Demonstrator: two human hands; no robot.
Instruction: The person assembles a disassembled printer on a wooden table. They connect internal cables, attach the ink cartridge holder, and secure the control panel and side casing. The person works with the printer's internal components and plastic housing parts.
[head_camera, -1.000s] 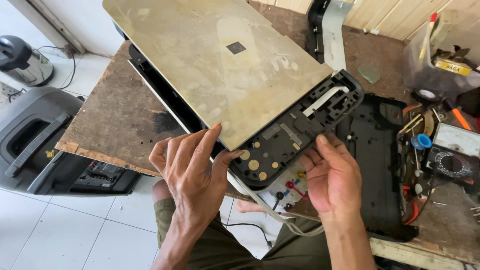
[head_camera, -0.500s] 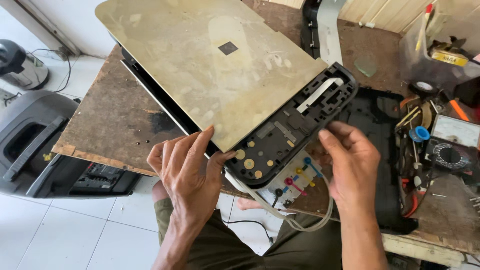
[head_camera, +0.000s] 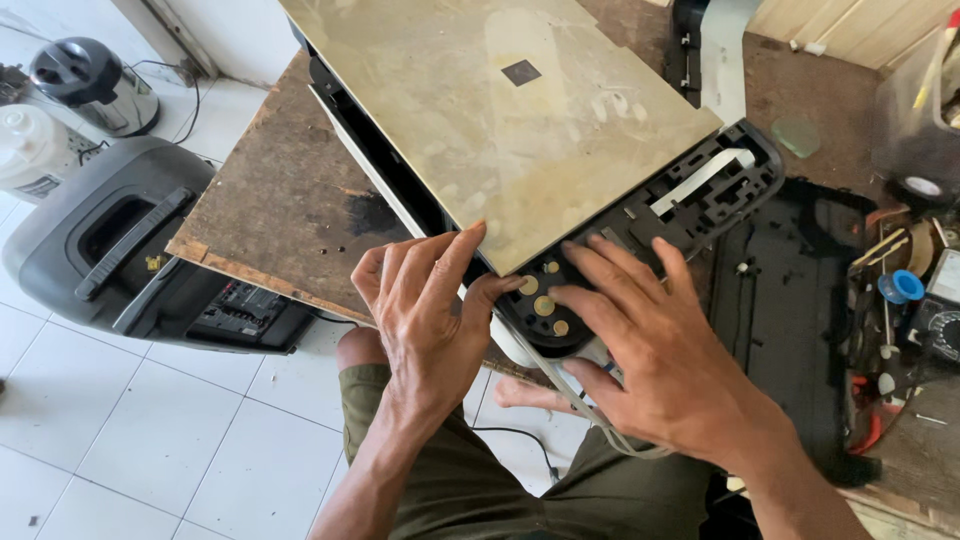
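A flat device with a stained beige glass top (head_camera: 500, 120) lies tilted on a worn wooden table (head_camera: 270, 210). Its black front panel (head_camera: 650, 230) carries round gold contact pads and a white ribbon strip. My left hand (head_camera: 425, 300) rests on the near corner of the device, thumb against the panel's edge beside the pads. Spread over the panel's near end is my right hand (head_camera: 655, 355), fingertips on the black plastic. A white cable (head_camera: 570, 395) hangs from under the panel, passing beneath my right hand.
A black plastic tray (head_camera: 790, 300) lies right of the panel, with a blue-capped item (head_camera: 900, 287), a meter and small tools at the far right. On the tiled floor at left stand a black speaker case (head_camera: 120, 260), a kettle (head_camera: 95, 85) and a white bottle (head_camera: 30, 150).
My right hand has moved left and up from beside the panel to lie on top of its near end. The left hand has stayed at the corner.
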